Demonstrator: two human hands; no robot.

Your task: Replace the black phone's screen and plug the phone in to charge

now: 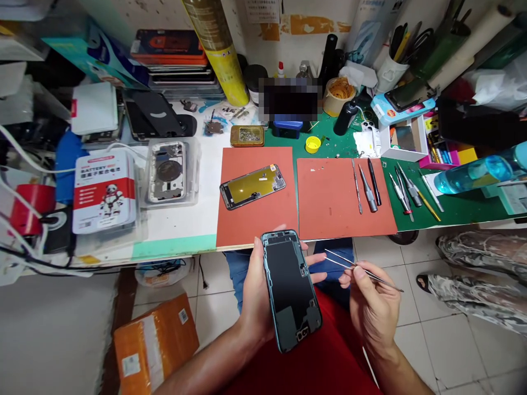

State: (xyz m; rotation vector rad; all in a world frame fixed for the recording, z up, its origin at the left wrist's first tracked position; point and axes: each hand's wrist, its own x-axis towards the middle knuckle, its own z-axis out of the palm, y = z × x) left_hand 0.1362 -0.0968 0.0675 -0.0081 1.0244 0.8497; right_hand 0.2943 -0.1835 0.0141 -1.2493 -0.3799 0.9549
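Observation:
My left hand (256, 293) is wrapped round a phone screen assembly (287, 280), its dark inner side with grey patches and a small flex part facing up. It is held above my lap, just off the bench's front edge. My right hand (375, 307) grips a pair of thin metal tweezers (362, 271) between thumb and fingers. Their tips are apart and point left toward the fingers of my left hand, with nothing between them. On the left red mat (255, 222) lies another phone screen (251, 189) with a yellow-gold back, slightly tilted.
Screwdrivers (368, 189) and more tweezers (398, 192) lie to the right. A tin of screws (247, 136), a yellow cap (313, 144) and an opened phone housing (168, 173) sit behind and left. Boxes crowd the left side. Another person's legs (480, 280) show at right.

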